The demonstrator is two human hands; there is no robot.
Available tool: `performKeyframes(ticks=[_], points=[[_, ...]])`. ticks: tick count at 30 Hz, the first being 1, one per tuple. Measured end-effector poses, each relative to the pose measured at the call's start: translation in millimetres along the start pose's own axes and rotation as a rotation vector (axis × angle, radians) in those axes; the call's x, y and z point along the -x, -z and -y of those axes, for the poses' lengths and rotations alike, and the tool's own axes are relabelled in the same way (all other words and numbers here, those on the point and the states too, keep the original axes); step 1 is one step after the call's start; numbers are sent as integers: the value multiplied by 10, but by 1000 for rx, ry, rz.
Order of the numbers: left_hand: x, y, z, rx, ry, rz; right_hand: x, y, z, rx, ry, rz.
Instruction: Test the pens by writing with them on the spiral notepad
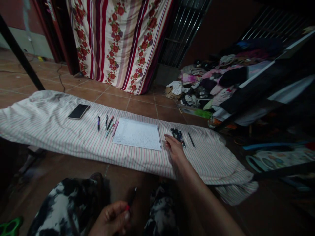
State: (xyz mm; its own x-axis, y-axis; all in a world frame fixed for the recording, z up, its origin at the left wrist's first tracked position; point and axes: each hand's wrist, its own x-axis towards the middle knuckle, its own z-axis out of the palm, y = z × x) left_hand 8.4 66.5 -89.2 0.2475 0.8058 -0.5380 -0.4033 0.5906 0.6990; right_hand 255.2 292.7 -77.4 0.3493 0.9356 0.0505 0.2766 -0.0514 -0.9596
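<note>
Low in the view, my left hand is closed on a dark pen with a bit of red near the fingertips; its tip points up and away. My right hand is over the striped cloth, just right of a spiral notebook, fingers partly stretched toward its coil, nothing visible in them. The notebook lies open with faint writing on its page. Right behind this hand sits a group of dark pens, and a single dark pen lies farther right. Left of the notebook are a pink pen and several other pens.
A striped cloth covers the long low surface. On its left lie a phone and a purple-black pen. A floral curtain hangs beyond, with piled clothes at right. A green object shows at lower left.
</note>
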Motion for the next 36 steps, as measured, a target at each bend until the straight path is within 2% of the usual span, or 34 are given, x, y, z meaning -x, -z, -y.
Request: performKeyframes(ticks=[2,6,10,14,18,24,36], points=[[93,-18,-19,1,-19,-31,364,38,200,-277,-82,129],[290,-65,-19,2,-38,-78,1088,72,571,-488,-238,262],[517,-136,-22,-12,-73,-47,1657,57,815,-543,-250,364],[712,-184,-49,-11,-134,-12,2045,60,964,-500,-225,410],[856,-178,-72,-7,-166,17,2294,92,1054,-455,-233,446],[1021,-135,-100,-68,-175,-8,2516,122,1093,-439,-207,477],[1141,-148,-115,-134,-190,0,2649,114,1089,-450,-172,508]])
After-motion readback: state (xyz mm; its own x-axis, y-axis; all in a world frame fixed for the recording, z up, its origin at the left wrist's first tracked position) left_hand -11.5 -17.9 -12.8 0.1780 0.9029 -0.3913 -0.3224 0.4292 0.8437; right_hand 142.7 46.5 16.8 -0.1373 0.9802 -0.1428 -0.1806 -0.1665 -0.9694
